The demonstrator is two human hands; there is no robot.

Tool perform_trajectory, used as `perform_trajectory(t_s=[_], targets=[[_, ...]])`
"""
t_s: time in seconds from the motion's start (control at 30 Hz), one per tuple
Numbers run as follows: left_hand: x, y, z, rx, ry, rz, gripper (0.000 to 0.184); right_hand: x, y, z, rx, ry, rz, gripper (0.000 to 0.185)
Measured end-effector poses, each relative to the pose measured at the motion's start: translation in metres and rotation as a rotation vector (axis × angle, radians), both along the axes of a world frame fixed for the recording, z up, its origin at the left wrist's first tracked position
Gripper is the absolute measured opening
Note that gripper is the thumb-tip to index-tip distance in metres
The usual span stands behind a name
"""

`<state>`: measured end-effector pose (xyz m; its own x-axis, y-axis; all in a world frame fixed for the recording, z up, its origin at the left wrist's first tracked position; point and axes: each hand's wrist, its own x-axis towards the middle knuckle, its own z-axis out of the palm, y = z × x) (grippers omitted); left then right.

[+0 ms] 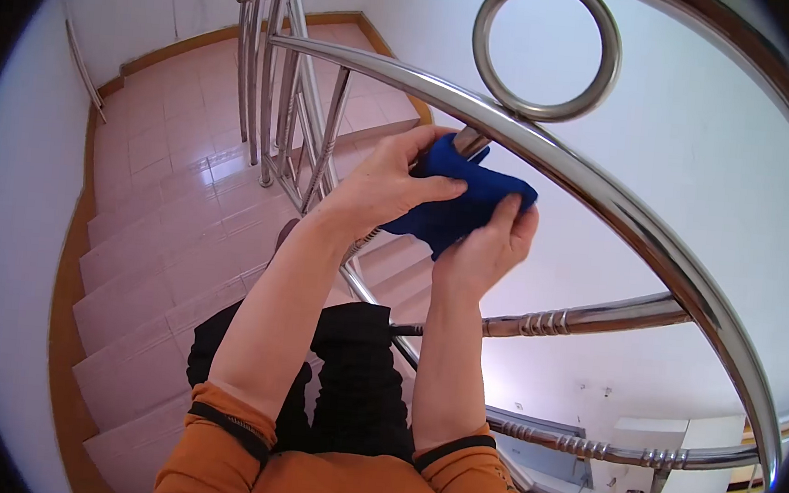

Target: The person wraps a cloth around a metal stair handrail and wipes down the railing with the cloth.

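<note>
A blue cloth [472, 197] is wrapped partly around a metal baluster [469, 142] just below the curved rail. My left hand [395, 183] grips the cloth's left side, its thumb pressed on the front and its fingers behind the post. On the right, my right hand [492, 247] pinches the lower right part of the cloth between thumb and fingers. The cloth hides part of the post and some of my fingertips.
Curved steel rails [603, 184] arch from upper left to lower right, with a steel ring [546, 50] above. Pink tiled stairs [167, 256] lie at left beside a white wall [22, 208]. More balusters [584, 315] cross at lower right.
</note>
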<state>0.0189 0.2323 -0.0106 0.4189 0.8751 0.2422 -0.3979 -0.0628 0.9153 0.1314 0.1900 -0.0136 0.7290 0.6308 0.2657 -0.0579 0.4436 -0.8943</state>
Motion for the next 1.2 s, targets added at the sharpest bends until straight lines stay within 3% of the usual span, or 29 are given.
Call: perform_trajectory(t_s=[0.13,0.33,0.4,0.67,0.93,1.0,1.1,1.2], targets=[[0.001,0.000,0.003,-0.004,0.046,0.007,0.052,-0.001,-0.013,0.007,0.037,-0.008,-0.045,0.016],[0.005,0.004,0.000,0.007,-0.102,0.027,0.052,0.007,-0.003,0.003,0.040,0.022,0.003,0.013],[0.006,0.004,0.000,-0.038,-0.173,-0.011,0.053,0.012,0.007,0.000,-0.002,0.147,0.064,0.012],[0.004,0.008,0.004,-0.112,-0.191,-0.036,0.048,-0.002,0.051,0.004,0.067,0.245,0.144,0.016],[0.001,0.005,0.005,-0.056,-0.004,0.039,0.047,0.001,0.060,-0.001,-0.008,0.381,0.547,0.015],[0.004,0.006,-0.001,0.172,0.098,0.274,0.052,0.004,0.065,-0.003,-0.026,0.421,0.589,0.016],[0.002,0.006,-0.001,0.354,0.261,0.411,0.054,0.009,0.070,-0.006,-0.057,0.454,0.661,0.016],[0.002,0.007,-0.004,0.205,0.075,0.261,0.054,0.010,0.069,-0.007,-0.078,0.454,0.703,0.018]])
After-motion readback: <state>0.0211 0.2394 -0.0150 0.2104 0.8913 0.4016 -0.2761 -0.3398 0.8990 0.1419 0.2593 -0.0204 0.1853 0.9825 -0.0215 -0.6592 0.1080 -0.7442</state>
